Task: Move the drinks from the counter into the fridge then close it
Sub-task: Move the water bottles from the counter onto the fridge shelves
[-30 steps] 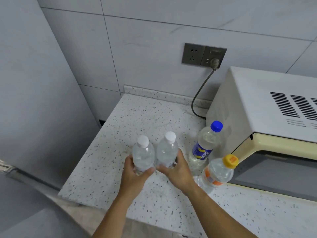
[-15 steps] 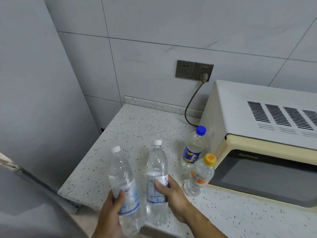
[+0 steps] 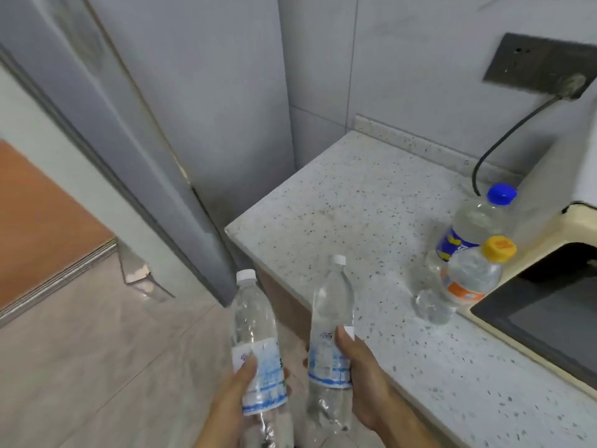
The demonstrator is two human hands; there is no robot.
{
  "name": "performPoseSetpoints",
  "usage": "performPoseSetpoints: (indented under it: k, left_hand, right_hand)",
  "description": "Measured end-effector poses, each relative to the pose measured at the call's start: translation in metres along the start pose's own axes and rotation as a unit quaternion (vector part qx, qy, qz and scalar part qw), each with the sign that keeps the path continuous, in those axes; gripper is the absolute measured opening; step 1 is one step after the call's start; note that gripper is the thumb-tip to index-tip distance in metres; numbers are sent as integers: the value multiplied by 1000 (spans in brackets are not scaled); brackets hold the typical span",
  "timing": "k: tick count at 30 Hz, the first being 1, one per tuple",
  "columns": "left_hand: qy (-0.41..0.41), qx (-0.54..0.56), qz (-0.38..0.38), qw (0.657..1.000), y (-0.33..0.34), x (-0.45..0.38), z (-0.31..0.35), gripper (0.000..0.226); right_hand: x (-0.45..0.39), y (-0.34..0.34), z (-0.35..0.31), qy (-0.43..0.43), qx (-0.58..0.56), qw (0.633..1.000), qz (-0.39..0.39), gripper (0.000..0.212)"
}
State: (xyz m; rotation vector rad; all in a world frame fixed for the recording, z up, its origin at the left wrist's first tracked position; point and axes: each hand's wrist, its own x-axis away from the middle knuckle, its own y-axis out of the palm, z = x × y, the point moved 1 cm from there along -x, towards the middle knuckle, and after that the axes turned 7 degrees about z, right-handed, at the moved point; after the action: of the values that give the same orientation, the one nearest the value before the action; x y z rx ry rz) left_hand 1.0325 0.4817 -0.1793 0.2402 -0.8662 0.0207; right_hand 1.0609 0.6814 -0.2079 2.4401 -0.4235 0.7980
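Observation:
My left hand [image 3: 235, 399] grips a clear white-capped water bottle [image 3: 255, 331] by its blue label, held over the floor off the counter's left edge. My right hand [image 3: 365, 379] grips a second, matching water bottle [image 3: 332, 305] at the counter's front corner. On the speckled counter [image 3: 349, 208] stand a blue-capped Pepsi bottle [image 3: 468, 227] and, in front of it, an orange-capped bottle [image 3: 471, 279], both beside the microwave. The grey fridge [image 3: 181, 124] rises at the left; its open door [image 3: 74, 176] swings out toward me.
A cream microwave [image 3: 549, 276] fills the counter's right side, its black cord [image 3: 504, 140] running to a wall socket [image 3: 542, 66]. A clear door-shelf corner [image 3: 139, 273] shows at the door's lower end. Beige floor tiles [image 3: 97, 367] lie below.
Both hands lifted the two water bottles off the counter and carried them left and toward me, past the counter edge. My view swung left, revealing the fridge door and floor.

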Motion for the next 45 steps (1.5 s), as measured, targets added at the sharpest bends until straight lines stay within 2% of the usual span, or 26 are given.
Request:
performPoseSetpoints:
  k: [6, 13, 21, 26, 34, 45]
  left_hand:
    - [82, 39, 83, 992, -79, 35, -7, 66]
    - [96, 165, 156, 969, -176, 58, 2, 70]
    - [135, 209, 226, 942, -305, 66, 38, 77]
    - [154, 232, 242, 930, -369, 59, 71, 89]
    - [154, 216, 248, 932, -428, 3, 139, 89]
    - [159, 184, 278, 929, -490, -103, 292, 81]
  right_hand:
    - [10, 66, 42, 44, 88, 992, -77, 80]
    - [8, 163, 95, 65, 208, 966, -142, 69]
    - [0, 307, 154, 65, 312, 924, -213, 78]
    - [-14, 382, 180, 61, 331, 911, -238, 74]
    - [-78, 474, 192, 85, 306, 916, -244, 71]
    - [-210, 631, 163, 73, 292, 921, -248, 74]
